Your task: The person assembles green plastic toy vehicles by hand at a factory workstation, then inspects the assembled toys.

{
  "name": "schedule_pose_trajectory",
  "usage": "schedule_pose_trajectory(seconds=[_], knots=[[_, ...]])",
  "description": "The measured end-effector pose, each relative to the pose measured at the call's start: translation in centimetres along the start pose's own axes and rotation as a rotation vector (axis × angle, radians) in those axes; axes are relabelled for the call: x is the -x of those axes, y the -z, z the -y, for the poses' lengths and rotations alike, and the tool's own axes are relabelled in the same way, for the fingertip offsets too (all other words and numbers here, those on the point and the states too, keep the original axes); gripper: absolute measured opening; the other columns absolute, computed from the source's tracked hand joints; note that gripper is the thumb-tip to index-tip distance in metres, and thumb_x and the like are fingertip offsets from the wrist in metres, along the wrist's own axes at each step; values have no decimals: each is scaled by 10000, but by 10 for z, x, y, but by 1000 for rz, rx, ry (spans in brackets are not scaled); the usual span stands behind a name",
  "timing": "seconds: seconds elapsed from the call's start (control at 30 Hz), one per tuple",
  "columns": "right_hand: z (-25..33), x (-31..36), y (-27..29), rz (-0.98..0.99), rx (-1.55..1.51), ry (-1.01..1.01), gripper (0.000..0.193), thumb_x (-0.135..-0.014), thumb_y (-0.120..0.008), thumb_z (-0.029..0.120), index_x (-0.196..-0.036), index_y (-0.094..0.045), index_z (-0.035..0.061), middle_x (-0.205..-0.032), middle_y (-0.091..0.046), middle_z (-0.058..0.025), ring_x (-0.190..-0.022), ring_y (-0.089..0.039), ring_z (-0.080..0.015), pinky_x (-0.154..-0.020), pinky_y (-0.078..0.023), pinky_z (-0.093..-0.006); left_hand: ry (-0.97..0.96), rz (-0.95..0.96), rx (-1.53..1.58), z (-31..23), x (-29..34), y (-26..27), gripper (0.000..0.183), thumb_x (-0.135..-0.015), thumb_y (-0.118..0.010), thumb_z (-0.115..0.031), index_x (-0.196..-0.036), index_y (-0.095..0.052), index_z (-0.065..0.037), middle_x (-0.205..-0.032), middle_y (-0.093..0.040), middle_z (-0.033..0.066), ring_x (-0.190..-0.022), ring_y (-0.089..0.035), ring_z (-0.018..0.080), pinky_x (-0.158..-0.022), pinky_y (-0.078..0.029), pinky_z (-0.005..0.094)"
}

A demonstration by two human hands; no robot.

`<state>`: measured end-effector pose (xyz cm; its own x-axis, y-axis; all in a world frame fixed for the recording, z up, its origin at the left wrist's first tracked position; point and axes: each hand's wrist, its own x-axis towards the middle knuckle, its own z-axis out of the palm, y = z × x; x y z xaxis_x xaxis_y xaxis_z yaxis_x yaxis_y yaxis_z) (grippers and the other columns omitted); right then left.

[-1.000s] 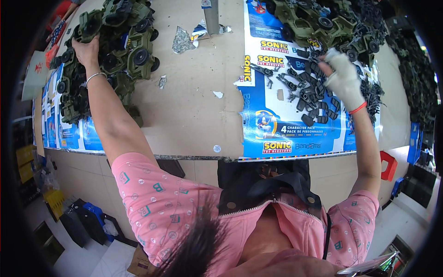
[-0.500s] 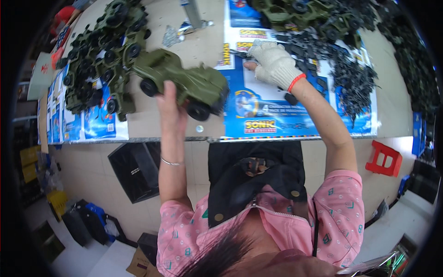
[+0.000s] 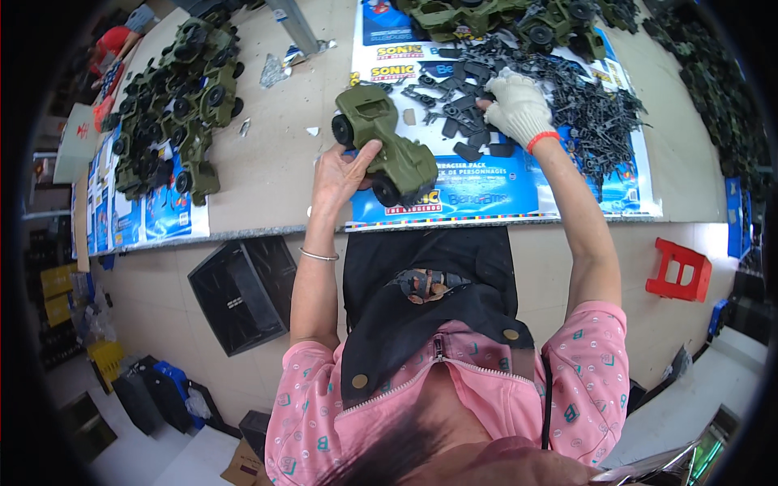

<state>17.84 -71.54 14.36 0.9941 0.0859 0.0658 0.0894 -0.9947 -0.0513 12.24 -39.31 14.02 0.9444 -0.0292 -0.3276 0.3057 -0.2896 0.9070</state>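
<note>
Green toy truck [image 3: 399, 155] is gripped by L hand [image 3: 336, 174], thumb pressed on it, prob so it won't drop. Gloved R hand [image 3: 519, 107]'s at black bits [image 3: 464, 115]; I can't tell its grip.

Below my table [image 3: 267, 182] I see a pale tiled floor [image 3: 203, 348], a black bin [image 3: 231, 304] on my left, a red stool [image 3: 681, 254] on my right.
</note>
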Motion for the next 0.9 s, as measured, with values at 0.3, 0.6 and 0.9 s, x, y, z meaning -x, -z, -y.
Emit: schedule_pose_trajectory(seconds=[0.3,0.6,0.9], knots=[[-68,-22,13,53,-663,-161,476,-933,-706,278,-1311,-617,2,-1000,-720,-174,-931,-703,-278,-874,-540,-369,-687,51,-513,-16,4,49,533,-867,-785,-322,-1334,-641,-109,-1382,-565,244,-1392,-481,350,-1125,-418,424],[39,108,-31,230,-2041,-261,298,-993,-693,217,-1197,-621,13,-1121,-638,-93,-927,-640,-218,-831,-532,-373,-1053,525,-1071,-24,-22,47,546,-753,-720,-81,-1287,-661,-177,-1510,-532,-29,-1556,-247,299,-1266,-97,660],[61,123,-32,-54,-2032,-423,332,-947,-745,193,-1201,-630,12,-1097,-650,-75,-923,-627,-181,-794,-538,-339,-766,166,-1269,-67,-4,23,260,-816,-771,-251,-879,-668,-21,-868,-725,137,-876,-716,351,-758,-552,478]])
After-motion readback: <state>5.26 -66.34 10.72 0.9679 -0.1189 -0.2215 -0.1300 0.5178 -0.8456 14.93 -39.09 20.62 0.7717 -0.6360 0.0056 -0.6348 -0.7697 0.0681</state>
